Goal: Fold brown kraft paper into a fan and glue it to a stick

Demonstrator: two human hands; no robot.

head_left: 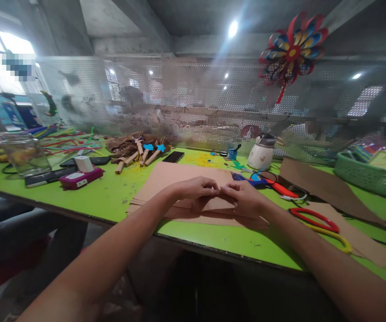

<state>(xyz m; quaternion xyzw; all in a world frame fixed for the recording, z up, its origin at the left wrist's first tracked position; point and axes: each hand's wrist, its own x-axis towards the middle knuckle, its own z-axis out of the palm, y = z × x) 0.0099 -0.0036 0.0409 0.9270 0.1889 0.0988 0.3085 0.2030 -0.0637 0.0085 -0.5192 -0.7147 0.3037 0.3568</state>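
Head view. Left hand (198, 188) and right hand (243, 194) meet fingertip to fingertip, fingers curled, thumbs drawn in towards forefingers; cannot tell whether anything is pinched, the contact too small to read. Beneath them, kraft paper sheets (171, 175), loosely stacked near the front edge of the green table (112, 203). Sheets lie flat, long axis running left to right, roughly along that edge; corners slightly fanned at left. Scissors (336, 228), red and yellow handles, beside right forearm, loops towards the person. Black phone (173, 157) beyond the sheets.
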